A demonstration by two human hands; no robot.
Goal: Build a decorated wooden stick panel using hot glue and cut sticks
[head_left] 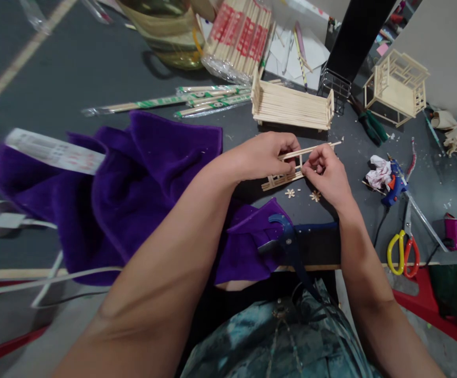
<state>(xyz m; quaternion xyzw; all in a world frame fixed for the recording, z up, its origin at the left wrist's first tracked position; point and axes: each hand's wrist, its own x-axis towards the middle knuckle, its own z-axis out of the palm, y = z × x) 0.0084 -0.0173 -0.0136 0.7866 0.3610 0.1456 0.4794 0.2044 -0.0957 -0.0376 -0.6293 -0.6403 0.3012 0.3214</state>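
The small frame (274,182) and the miniature bench (291,105) look like pale, matt wood in narrow sticks, the bench seat finely ridged. Clear, glossy plastic wraps the red-marked sticks (238,39). The purple cloth (161,157) looks soft and matt. The scissors (407,218) have smooth metal blades and yellow and red handles that look like plastic. The tabletop (220,123) is dark grey and mostly matt, and the white sheets (287,60) look like smooth paper.

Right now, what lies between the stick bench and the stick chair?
In the head view: a black wire rack near the bench, then green-handled pliers nearer the chair.
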